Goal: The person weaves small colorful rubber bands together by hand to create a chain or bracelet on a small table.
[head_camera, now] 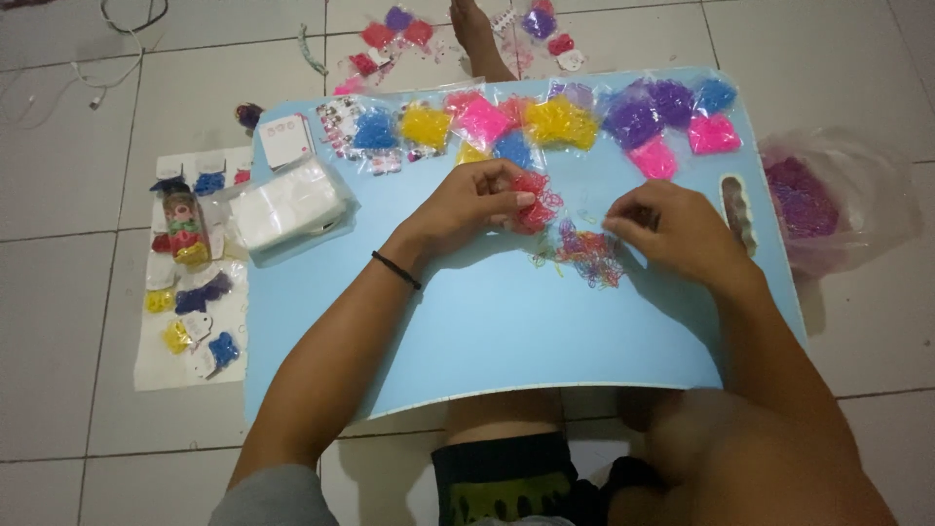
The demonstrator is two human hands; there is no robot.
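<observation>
Mid-sort, judging by hands. Nearest: light-blue board [506, 341], smooth, across lap. On it, loose mixed bands [589, 255], thin, springy, tangled. Left hand [467, 205] curled shut on red bands [536, 200]; right hand [672, 234] pinched narrow at pile edge, likely on a band, too small to tell. Next pick looked to need a fine fingertip pinch. Further: clear box [287, 209], soft bags [560, 122] by colour along far edge. Beyond: tiled floor [58, 321].
</observation>
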